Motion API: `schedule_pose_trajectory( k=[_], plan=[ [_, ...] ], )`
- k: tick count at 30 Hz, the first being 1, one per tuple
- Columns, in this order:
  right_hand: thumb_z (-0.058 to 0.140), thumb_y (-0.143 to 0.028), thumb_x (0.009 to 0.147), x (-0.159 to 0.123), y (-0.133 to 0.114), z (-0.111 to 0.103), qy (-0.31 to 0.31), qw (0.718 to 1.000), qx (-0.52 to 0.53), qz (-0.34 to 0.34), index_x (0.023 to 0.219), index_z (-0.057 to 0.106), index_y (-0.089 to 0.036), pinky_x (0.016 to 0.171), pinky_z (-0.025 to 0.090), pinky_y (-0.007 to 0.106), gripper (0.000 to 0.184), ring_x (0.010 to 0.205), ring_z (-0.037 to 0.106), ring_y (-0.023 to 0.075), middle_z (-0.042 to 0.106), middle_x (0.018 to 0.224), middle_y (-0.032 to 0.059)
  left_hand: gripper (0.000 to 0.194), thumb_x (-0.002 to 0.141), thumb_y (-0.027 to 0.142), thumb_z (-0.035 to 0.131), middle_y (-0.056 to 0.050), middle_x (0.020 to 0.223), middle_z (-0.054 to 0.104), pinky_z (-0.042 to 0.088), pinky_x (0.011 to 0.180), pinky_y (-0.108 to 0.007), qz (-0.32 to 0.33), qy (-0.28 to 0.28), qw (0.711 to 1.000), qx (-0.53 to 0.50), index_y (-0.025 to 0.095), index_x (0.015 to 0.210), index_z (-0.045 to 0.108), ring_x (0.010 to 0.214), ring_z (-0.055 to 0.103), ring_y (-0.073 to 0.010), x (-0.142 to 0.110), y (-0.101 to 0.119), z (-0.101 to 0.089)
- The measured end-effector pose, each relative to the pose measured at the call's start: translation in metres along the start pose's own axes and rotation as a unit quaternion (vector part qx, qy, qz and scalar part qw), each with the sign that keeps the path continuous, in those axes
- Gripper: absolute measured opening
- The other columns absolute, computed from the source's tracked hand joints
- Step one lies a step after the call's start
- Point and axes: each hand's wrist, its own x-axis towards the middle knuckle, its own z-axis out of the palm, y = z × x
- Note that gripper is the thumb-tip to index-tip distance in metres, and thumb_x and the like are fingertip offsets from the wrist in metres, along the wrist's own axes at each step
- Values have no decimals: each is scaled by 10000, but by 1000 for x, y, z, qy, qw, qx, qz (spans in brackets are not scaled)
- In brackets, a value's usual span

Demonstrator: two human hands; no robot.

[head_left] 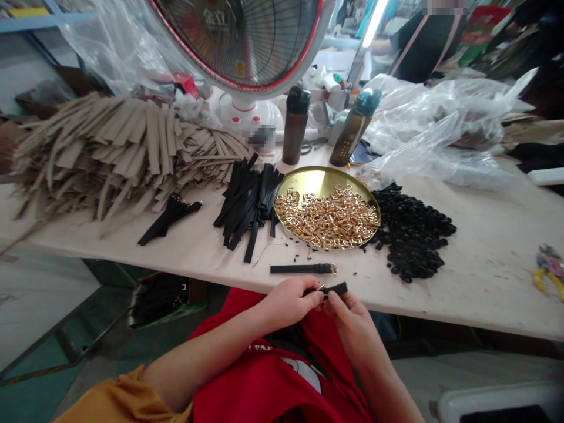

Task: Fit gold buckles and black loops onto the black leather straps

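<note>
Left hand (291, 299) and right hand (352, 317) pinch a black strap (339, 288); one buckled strap (302, 269) looks assembled, many buckles (330, 218) loose.

We pinched black strap (339, 288) with gold fitting (323, 288) in both hands (288, 301) at desk (480, 252) edge; beyond lay buckled strap (302, 269), tray (325, 181) of gold buckles (332, 218), black heap (409, 226).

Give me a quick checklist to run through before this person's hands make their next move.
1. Left hand gripping the black strap: ok.
2. Right hand gripping it too: ok.
3. Held buckle properly seated: cannot tell, fingers partly hide it.
4. More gold-coloured buckles in the round tray: ok.
5. Table free of loose bits: not ok, small black bits lie near the tray.
</note>
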Motion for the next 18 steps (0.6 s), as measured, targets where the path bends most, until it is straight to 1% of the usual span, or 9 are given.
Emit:
schedule_pose_trajectory(
  k=[1, 3, 5, 6, 8, 10, 12, 15, 18],
  plan=[
    [555, -376, 750, 0, 1, 0, 33, 995, -78, -43, 814, 579, -189, 654, 432, 321, 199, 692, 551, 178, 611, 752, 33, 169, 799, 266, 411, 21, 683, 586, 356, 595, -211, -4, 13, 1000, 11, 172, 736, 537, 656, 514, -118, 0, 1, 2],
    [556, -368, 745, 0, 4, 0, 102, 959, -222, -142, 749, 562, -193, 661, 421, 321, 175, 691, 533, 181, 586, 727, 31, 172, 798, 258, 402, 18, 656, 565, 347, 574, -216, -14, 50, 998, 37, 171, 699, 511, 636, 501, -121, 1, 3, 6],
    [558, -365, 737, 2, 8, -1, 146, 921, -299, -205, 703, 541, -196, 646, 414, 315, 173, 669, 516, 177, 561, 702, 26, 175, 800, 254, 387, 13, 655, 552, 338, 557, -220, -17, 74, 996, 54, 171, 687, 492, 629, 491, -125, 0, 5, 9],
    [553, -366, 739, 3, 9, -2, 152, 915, -310, -207, 700, 537, -195, 630, 413, 310, 176, 654, 512, 174, 557, 692, 23, 175, 802, 254, 379, 11, 667, 554, 339, 559, -222, -13, 72, 996, 53, 172, 694, 490, 636, 492, -127, -1, 6, 9],
    [542, -370, 746, 5, 9, -3, 129, 936, -287, -160, 727, 547, -185, 598, 414, 300, 186, 620, 517, 169, 568, 671, 17, 170, 803, 251, 373, 11, 686, 566, 349, 580, -225, -1, 47, 998, 37, 173, 715, 496, 650, 501, -127, -4, 8, 7],
    [524, -368, 763, 5, 5, -3, 69, 971, -210, -90, 784, 565, -170, 604, 426, 294, 203, 628, 539, 168, 596, 677, 15, 165, 798, 250, 381, 17, 671, 573, 359, 601, -226, 2, 20, 1000, 21, 173, 711, 498, 641, 509, -124, -6, 8, 4],
    [514, -352, 777, 3, -1, -3, 13, 990, -127, -52, 826, 572, -163, 640, 439, 291, 204, 677, 561, 173, 619, 709, 17, 183, 794, 274, 398, 23, 629, 564, 362, 596, -224, -4, 8, 1000, 18, 172, 673, 488, 615, 509, -122, -7, 6, 1],
    [512, -322, 788, -2, -5, -2, 7, 993, -100, -63, 806, 576, -170, 670, 439, 288, 166, 715, 565, 173, 629, 741, 18, 233, 799, 356, 409, 28, 586, 543, 360, 531, -218, -30, -8, 999, -12, 170, 671, 468, 537, 487, -113, -2, 1, 1],
    [475, -310, 816, -8, -5, -5, 15, 986, -129, -105, 818, 580, -183, 677, 434, 277, 165, 725, 562, 166, 630, 778, 22, 223, 802, 376, 414, 36, 618, 547, 372, 500, -218, -46, -11, 997, -63, 166, 851, 469, 481, 477, -104, 3, 1, 5]
  ],
)
